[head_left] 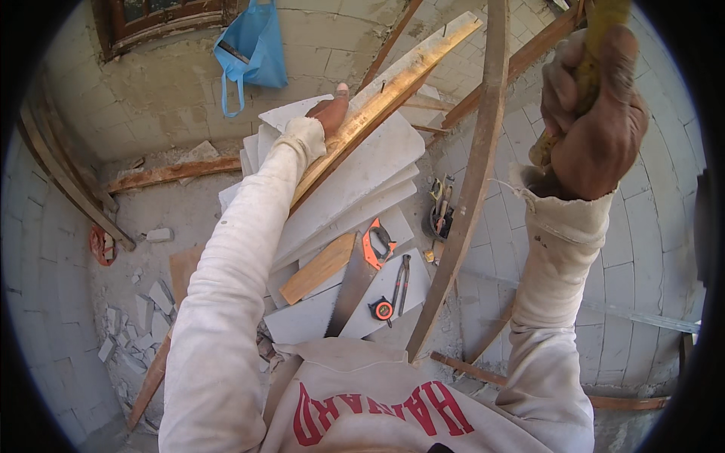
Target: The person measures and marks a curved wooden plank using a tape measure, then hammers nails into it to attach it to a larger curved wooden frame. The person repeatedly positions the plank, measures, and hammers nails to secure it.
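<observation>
My left hand (330,115) grips the edge of a long wooden plank (377,106) that slants up to the right, its thumb side showing and the other fingers hidden. Nails (383,83) stick up from the plank's upper face. Raised high at the right, close to the camera, my right hand (596,117) is closed around a worn yellow handle (606,30). The top of that tool is cut off by the frame, so its kind does not show. Below the plank lies a stack of pale slabs (377,162).
A handsaw (355,287), pointed board (321,268), pincers (400,287) and tape measure (382,308) lie on the slabs. A long timber (476,174) slants past on the right. A blue bag (257,49) hangs at the wall; rubble (143,325) covers the floor left.
</observation>
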`<state>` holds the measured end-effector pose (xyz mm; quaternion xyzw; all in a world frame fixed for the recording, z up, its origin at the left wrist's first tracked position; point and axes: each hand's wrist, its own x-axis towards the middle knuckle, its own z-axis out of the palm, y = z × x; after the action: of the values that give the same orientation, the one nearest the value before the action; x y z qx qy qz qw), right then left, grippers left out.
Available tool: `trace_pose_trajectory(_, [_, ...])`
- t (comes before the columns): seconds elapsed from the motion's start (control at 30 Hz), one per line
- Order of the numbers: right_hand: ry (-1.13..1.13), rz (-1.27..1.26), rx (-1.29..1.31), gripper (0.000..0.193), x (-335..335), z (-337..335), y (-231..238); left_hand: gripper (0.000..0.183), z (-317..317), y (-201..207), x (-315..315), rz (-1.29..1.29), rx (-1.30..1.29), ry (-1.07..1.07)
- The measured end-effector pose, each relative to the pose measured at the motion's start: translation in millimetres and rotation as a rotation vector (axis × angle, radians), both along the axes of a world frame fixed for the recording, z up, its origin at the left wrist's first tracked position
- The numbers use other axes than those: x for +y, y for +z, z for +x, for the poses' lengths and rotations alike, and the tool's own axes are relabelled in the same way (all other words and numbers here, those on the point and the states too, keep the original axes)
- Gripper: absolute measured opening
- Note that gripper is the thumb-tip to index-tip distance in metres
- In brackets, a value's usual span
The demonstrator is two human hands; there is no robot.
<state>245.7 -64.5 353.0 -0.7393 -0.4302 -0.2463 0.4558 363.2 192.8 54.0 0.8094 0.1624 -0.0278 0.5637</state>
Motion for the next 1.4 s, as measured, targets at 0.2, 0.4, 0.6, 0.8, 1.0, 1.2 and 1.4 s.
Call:
trace_pose_trajectory(0.2, [-0.458, -0.283, -0.736, 0.049, -32.2, 77.4, -136.2, 0.093, -0.9, 8.9, -26.0, -0.003, -0.069, 0.029])
trace_pose_trajectory(0.4, [-0.12, 0.205, 0.295, 0.048, 2.3, 4.8, 67.1, 0.087, -14.2, 41.5, -21.6, -0.172, 0.014, -0.089])
trace_pose_trajectory(0.6, [-0.038, 0.398, 0.306, 0.05, -25.7, 16.4, -51.6, 0.07, -36.9, 29.0, -15.1, 0.287, -0.111, 0.181])
trace_pose_trajectory(0.8, [-0.456, 0.162, 0.735, 0.054, -99.0, -73.8, -301.8, 0.067, -86.5, 68.0, -26.1, 0.171, -0.165, 0.09])
trace_pose_trajectory(1.0, [-0.351, -0.383, 0.866, 0.055, -177.0, -170.3, -440.0, 0.039, -72.5, 49.1, -18.4, 0.107, -0.38, 0.321])
trace_pose_trajectory(1.2, [-0.343, -0.539, 0.652, 0.049, -159.9, -140.5, -413.1, 0.018, -155.9, 36.5, -55.3, -0.016, -1.049, 0.681])
trace_pose_trajectory(1.4, [-0.42, -0.387, 0.668, 0.05, -201.8, -128.0, -430.5, 0.036, -388.6, -67.3, -122.7, -0.06, -0.42, 0.376])
